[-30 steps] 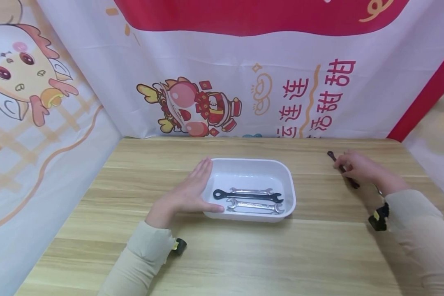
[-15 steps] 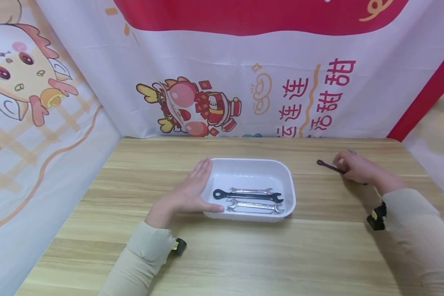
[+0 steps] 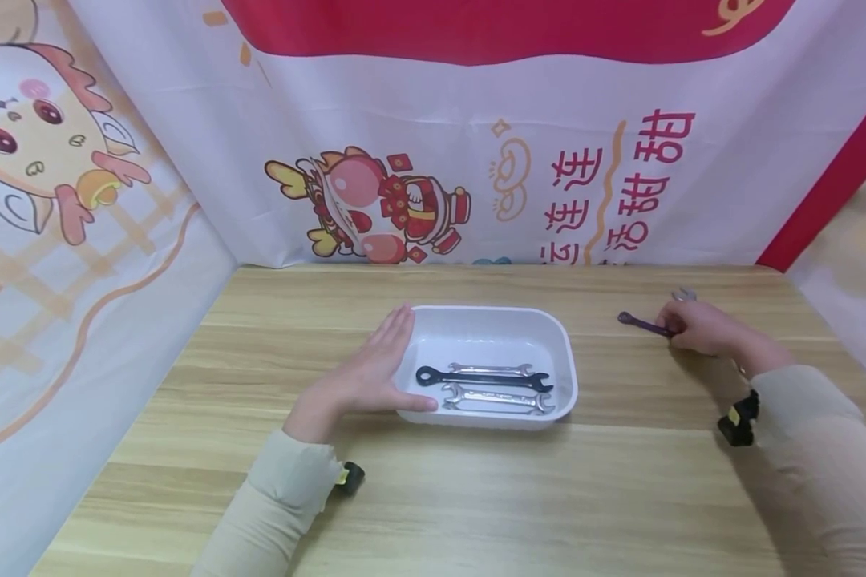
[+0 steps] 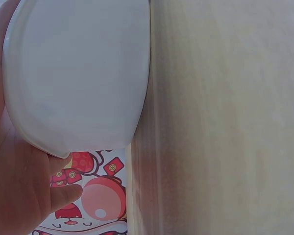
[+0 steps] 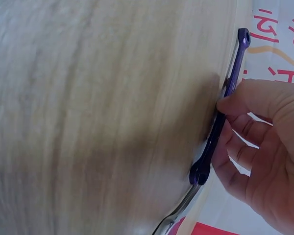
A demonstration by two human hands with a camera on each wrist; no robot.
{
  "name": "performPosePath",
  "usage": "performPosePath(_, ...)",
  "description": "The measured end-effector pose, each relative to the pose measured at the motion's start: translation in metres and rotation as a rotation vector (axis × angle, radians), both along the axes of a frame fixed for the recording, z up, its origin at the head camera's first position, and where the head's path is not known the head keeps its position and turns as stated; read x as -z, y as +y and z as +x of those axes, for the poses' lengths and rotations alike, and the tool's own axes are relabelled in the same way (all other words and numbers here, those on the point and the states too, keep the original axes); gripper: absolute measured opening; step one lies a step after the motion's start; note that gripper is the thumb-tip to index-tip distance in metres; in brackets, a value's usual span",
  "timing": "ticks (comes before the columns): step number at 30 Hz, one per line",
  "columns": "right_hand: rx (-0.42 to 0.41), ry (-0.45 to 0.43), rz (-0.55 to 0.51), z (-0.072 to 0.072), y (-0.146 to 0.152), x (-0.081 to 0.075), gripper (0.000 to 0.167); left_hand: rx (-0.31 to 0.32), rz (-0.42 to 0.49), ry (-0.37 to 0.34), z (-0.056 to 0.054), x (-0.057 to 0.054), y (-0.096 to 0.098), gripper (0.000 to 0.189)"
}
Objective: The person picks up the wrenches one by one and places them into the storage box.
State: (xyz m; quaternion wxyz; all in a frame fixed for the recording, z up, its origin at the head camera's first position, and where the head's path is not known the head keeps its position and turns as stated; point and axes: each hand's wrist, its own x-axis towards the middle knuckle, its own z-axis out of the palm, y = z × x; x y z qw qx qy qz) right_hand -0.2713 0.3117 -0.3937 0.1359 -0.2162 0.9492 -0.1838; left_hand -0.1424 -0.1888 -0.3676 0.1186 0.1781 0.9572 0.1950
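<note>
In the head view my left hand (image 3: 368, 377) rests against the left end of a white plastic tray (image 3: 564, 353), fingers extended along its side and thumb across the near rim. Inside lie a black combination wrench (image 3: 483, 380) and several silver open-end wrenches (image 3: 498, 396). To the right of the tray, my right hand (image 3: 710, 328) pinches a dark purple combination wrench (image 3: 645, 324) between thumb and fingers, low over the table. A silver wrench (image 3: 684, 294) shows partly behind this hand; in the right wrist view its shaft (image 5: 183, 203) emerges below the purple wrench.
The wood-grain table (image 3: 476, 497) extends in front of and around the tray. A printed white and red cloth (image 3: 418, 104) hangs along its back edge. More printed cloth (image 3: 79, 280) covers the left side.
My right hand has turned the purple wrench toward level and shifted it slightly left, exposing the silver wrench's end. The left hand and tray have stayed put.
</note>
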Motion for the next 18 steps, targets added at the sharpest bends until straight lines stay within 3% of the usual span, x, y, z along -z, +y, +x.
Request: performPosePath(18, 0.006, -0.027, -0.060, 0.0065, 0.0099, -0.0029, 0.019, 0.007, -0.010, 0.010, -0.0011, 0.0019, -0.0010, 0.138)
